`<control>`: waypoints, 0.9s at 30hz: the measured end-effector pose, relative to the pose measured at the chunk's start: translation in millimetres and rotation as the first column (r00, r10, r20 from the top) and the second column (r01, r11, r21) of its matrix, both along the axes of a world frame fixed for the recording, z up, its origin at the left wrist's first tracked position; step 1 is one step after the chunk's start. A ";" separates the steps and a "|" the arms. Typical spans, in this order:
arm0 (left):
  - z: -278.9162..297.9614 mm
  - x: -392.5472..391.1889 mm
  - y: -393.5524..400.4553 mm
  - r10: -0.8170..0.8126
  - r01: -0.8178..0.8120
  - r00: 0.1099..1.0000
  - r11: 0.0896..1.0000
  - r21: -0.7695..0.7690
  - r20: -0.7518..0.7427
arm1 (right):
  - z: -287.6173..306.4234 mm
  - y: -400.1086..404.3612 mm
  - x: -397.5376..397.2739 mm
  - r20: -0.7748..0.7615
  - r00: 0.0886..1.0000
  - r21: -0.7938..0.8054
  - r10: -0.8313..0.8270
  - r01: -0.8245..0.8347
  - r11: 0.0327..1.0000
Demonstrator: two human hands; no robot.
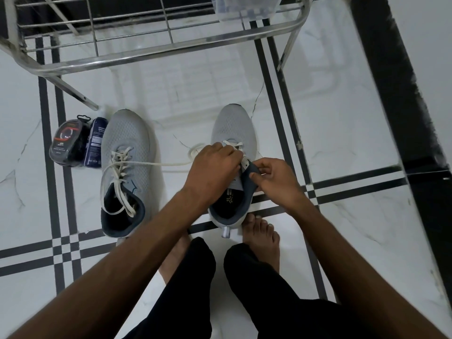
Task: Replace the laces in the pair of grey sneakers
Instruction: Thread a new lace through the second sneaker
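Two bare forearms reach in from the bottom of the frame, above two dark trouser legs and two bare feet planted on the white marble floor.

At centre right, both hands work on the right grey sneaker, which sits just ahead of the toes, likely kept close for reach. The right hand pinches the dark tongue and holds it back, apparently to expose the eyelets. The left hand is curled around the cream lace near the top eyelets, seemingly drawing it out. That lace trails left across the floor towards the second grey sneaker, at centre left, whose own cream lace is loosened but threaded.

Beside that shoe, at far left, lie two packets, possibly new laces. One metal rack spans the top of the frame.
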State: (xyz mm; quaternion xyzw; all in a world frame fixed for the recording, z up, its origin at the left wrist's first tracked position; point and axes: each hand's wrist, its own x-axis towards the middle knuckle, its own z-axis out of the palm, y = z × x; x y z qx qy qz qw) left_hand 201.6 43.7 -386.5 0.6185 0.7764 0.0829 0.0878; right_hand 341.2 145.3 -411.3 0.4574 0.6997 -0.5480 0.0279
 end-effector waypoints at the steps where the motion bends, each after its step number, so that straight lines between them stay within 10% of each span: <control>1: 1.9 -0.5 -1.3 0.026 -0.027 1.000 0.999 0.042 0.007 | 0.0 -0.4 0.4 -0.010 1.000 -0.015 -0.004 0.004 1.000; 10: -8.2 3.0 -14.0 0.196 -0.237 0.881 0.971 0.043 0.431 | 9.0 -3.5 3.6 -0.136 0.982 -0.215 -0.134 0.103 0.971; 27: -12.0 12.3 -9.2 0.195 -0.202 0.970 0.979 0.038 0.145 | 14.1 -6.6 4.5 -0.186 0.960 -0.366 -0.209 0.130 0.922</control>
